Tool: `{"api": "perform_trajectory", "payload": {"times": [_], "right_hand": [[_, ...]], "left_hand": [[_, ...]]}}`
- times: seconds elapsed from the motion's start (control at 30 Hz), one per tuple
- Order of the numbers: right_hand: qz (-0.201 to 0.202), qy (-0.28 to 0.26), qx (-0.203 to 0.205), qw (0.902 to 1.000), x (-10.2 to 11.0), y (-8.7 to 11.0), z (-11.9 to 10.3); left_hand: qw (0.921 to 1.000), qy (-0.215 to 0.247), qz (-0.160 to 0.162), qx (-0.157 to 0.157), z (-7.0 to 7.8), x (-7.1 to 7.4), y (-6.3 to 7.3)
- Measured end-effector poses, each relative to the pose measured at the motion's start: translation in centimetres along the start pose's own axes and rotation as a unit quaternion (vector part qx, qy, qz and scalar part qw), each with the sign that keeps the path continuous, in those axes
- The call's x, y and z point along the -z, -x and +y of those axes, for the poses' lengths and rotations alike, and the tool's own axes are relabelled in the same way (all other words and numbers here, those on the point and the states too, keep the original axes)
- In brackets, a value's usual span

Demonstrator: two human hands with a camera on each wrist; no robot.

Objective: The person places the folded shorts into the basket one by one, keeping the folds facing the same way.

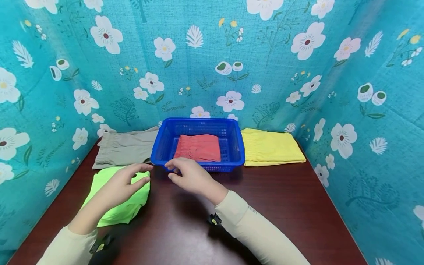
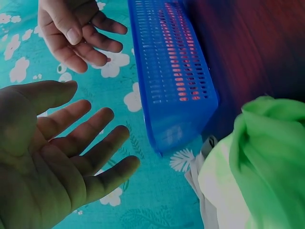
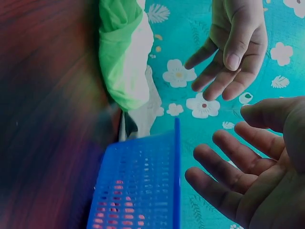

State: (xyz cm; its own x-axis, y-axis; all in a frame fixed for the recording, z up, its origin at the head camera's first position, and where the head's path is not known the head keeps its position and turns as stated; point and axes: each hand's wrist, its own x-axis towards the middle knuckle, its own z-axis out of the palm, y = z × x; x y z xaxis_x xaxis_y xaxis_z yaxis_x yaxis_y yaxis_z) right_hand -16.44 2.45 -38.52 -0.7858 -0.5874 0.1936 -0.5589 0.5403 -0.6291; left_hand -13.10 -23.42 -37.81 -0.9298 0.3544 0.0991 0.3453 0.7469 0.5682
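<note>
My left hand (image 1: pixel 127 184) hovers over the bright green folded cloth (image 1: pixel 114 211) on the left of the table, its fingers spread and nothing in them. In front of the blue basket (image 1: pixel 197 120) my right hand (image 1: pixel 190 176) hangs in the air, fingers loosely bent and holding nothing. Folded red cloth (image 1: pixel 198 147), with a gathered edge, lies inside the basket. In the left wrist view, the left palm (image 2: pixel 52 167) shows bare and apart from the green cloth (image 2: pixel 271 162). The right wrist view shows the right palm (image 3: pixel 267 186) bare beside the basket wall (image 3: pixel 138 176).
Grey folded cloth (image 1: pixel 127 147) with a gathered edge lies left of the basket, behind the green one. Yellow folded cloth (image 1: pixel 271 147) lies to the basket's right. A blue flowered curtain (image 1: pixel 205 81) encloses the dark red-brown table (image 1: pixel 278 213) at the back and sides.
</note>
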Motion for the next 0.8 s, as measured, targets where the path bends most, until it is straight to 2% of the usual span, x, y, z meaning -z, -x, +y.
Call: {"api": "perform_trajectory", "payload": {"times": [0.33, 0.67, 0.8], "right_hand": [[-0.016, 0.038, 0.004, 0.9991, -2.4, -0.9, -0.7], [-0.023, 0.072, 0.001, 0.9971, -4.1, -2.0, -1.0], [-0.026, 0.08, 0.002, 0.9964, -4.7, -2.3, -1.2]], "left_hand": [[0.999, -0.036, -0.003, -0.027, -1.8, 0.0, 1.5], [0.9984, -0.052, 0.012, -0.02, -3.5, 0.4, 2.4], [0.9978, -0.064, 0.013, -0.007, -4.3, 0.5, 2.7]]}}
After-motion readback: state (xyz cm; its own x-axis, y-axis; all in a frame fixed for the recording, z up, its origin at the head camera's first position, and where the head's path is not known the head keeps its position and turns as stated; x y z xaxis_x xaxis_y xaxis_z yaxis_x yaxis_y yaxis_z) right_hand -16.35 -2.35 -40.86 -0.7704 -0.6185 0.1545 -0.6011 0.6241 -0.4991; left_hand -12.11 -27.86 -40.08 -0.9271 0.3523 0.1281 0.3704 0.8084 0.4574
